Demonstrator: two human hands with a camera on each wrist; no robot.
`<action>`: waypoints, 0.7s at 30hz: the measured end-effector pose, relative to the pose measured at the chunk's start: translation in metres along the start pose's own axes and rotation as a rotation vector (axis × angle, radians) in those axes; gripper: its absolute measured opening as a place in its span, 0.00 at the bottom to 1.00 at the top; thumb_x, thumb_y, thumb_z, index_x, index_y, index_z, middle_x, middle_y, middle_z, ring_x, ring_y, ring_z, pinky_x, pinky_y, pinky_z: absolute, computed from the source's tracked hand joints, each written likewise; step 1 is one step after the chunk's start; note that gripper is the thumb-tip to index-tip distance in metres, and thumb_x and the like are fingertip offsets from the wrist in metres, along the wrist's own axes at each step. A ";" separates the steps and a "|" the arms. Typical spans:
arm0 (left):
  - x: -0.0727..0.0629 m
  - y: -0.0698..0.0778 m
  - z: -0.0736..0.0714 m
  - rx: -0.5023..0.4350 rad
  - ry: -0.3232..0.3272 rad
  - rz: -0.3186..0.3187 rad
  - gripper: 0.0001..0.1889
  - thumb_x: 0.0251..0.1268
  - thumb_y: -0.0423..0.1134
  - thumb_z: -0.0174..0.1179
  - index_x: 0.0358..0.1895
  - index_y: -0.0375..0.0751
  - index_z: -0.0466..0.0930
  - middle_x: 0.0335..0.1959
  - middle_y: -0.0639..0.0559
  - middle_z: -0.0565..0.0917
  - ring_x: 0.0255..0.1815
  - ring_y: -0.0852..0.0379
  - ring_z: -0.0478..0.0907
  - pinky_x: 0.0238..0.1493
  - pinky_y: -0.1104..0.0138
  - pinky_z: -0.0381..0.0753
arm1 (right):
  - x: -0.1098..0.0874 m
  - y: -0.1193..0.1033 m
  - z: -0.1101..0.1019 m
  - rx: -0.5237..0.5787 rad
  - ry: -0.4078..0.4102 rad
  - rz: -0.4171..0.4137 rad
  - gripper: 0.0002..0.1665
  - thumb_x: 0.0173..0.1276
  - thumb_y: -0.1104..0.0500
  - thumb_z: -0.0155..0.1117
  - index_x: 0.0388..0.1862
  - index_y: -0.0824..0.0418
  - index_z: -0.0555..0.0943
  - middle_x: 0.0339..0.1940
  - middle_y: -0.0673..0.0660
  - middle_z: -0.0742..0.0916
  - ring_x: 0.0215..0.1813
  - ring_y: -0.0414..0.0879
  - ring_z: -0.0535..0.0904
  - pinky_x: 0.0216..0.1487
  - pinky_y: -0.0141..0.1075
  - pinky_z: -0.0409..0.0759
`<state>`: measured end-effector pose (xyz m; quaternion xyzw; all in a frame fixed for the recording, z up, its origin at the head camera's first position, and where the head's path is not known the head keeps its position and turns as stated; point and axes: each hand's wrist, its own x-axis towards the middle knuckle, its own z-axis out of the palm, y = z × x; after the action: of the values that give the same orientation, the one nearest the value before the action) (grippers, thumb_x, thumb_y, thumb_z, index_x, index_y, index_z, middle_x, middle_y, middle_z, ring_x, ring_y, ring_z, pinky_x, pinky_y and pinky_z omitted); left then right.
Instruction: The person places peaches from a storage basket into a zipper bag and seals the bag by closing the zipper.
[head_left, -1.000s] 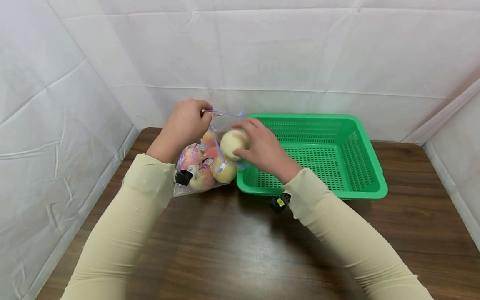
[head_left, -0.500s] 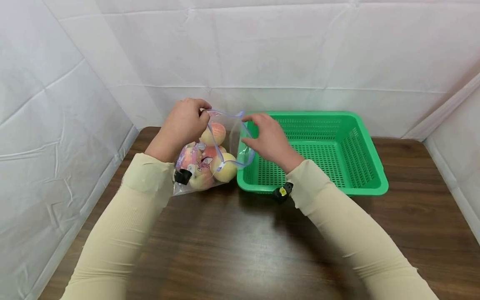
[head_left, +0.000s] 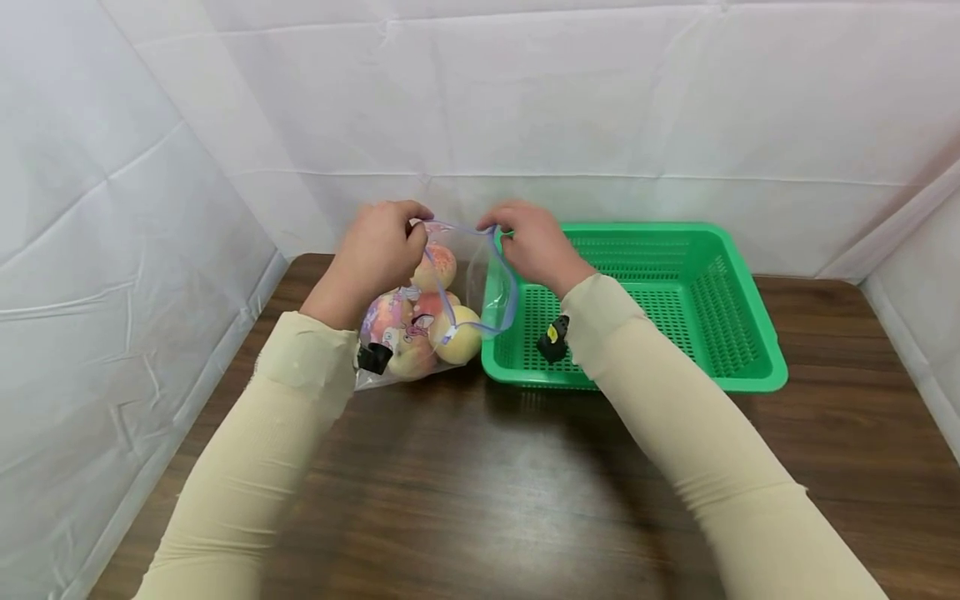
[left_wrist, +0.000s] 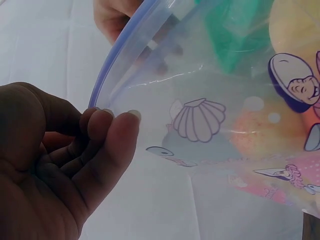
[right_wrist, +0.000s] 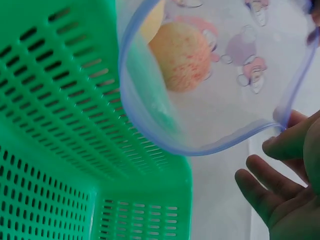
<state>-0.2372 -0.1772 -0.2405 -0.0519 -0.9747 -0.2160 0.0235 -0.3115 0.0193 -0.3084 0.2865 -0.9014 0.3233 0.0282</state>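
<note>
A clear zip bag [left_wrist: 200, 120] with cartoon prints and a purple-blue rim lies on its side, its mouth spread wide toward the basket. Several yellow and pink peaches [right_wrist: 180, 57] are inside it. My left hand [head_left: 384, 248] pinches the rim at the back left of the mouth between thumb and fingertips. At the rim's back right corner, my right hand [head_left: 534, 246] grips the edge with thumb and forefinger, the other fingers loose below in the right wrist view. The white zip slider [head_left: 450, 334] sits at the front of the mouth.
A green slotted plastic basket [head_left: 753, 321] stands right of the bag, its left edge under the bag's mouth; no fruit shows inside. Both rest on a dark wooden table [head_left: 465, 483]. White cloth walls [head_left: 585, 100] rise behind and at both sides.
My right hand has released a peach into the bag, drawn out of the mouth, and moved up to pinch the back right corner of the rim. My left hand keeps its hold.
</note>
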 end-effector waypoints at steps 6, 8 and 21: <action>-0.006 -0.001 0.008 -0.041 0.049 0.065 0.22 0.72 0.39 0.41 0.63 0.41 0.73 0.23 0.46 0.80 0.18 0.55 0.79 0.23 0.64 0.74 | 0.004 0.006 0.005 0.017 -0.011 0.027 0.14 0.72 0.63 0.55 0.51 0.57 0.84 0.56 0.53 0.83 0.58 0.52 0.76 0.60 0.44 0.75; -0.010 -0.003 0.010 -0.064 0.067 0.097 0.21 0.73 0.41 0.44 0.65 0.42 0.71 0.24 0.47 0.80 0.20 0.55 0.78 0.26 0.63 0.74 | 0.003 0.008 0.005 0.037 -0.003 0.040 0.14 0.72 0.62 0.55 0.51 0.57 0.84 0.56 0.54 0.84 0.59 0.53 0.76 0.59 0.44 0.75; -0.065 -0.020 0.031 -0.105 0.111 0.211 0.14 0.62 0.50 0.63 0.40 0.44 0.78 0.24 0.52 0.79 0.26 0.58 0.74 0.31 0.65 0.74 | 0.000 0.010 0.008 0.046 0.031 0.078 0.14 0.72 0.60 0.54 0.50 0.57 0.84 0.54 0.55 0.85 0.56 0.50 0.79 0.54 0.42 0.77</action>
<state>-0.1759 -0.1877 -0.2818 -0.1433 -0.9483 -0.2658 0.0971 -0.3157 0.0210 -0.3202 0.2465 -0.9037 0.3494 0.0231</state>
